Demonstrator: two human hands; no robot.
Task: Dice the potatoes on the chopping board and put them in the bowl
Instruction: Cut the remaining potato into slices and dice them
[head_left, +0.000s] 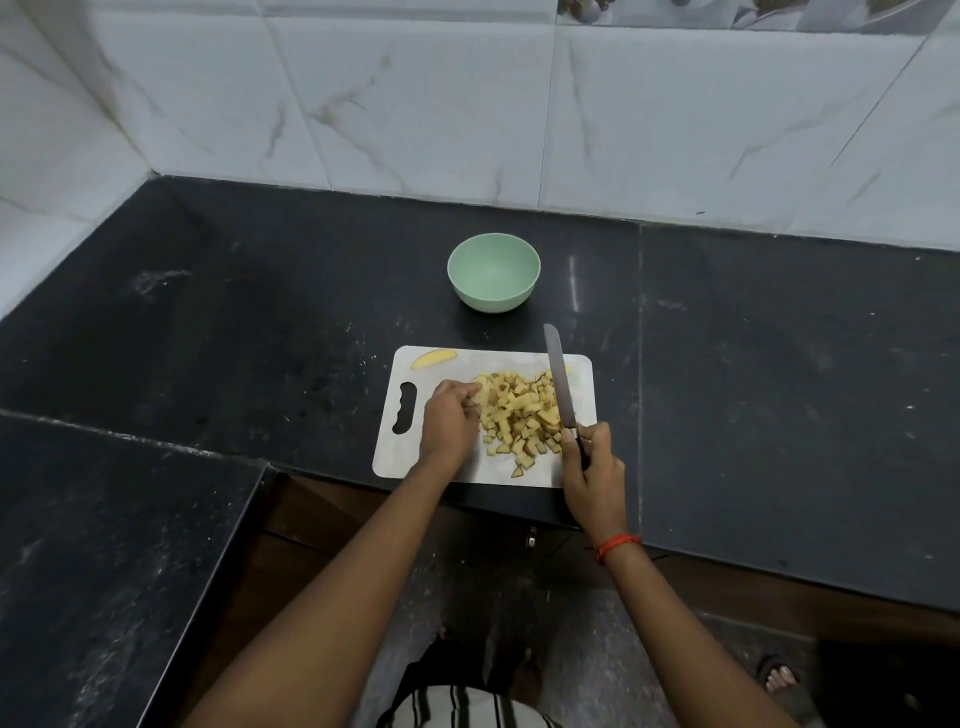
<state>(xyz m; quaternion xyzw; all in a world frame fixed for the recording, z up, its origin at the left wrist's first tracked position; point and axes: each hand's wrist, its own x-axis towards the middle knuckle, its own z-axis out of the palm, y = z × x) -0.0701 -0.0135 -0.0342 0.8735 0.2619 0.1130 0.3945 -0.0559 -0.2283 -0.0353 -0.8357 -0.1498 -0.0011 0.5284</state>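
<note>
Diced potatoes heaped on chopping board, bowl beyond. Right hand grasping knife; left hand curled at heap's left edge, hold unclear. Risk of scattering cubes onto counter through hasty sweeping.

Chopping board lay on the counter, at the front edge | bowl stood behind it, apart | diced potatoes heaped on its right half | potato wedge lay at its far left corner | my left hand touched the heap's left side | my right hand held the knife along the heap's right
</note>
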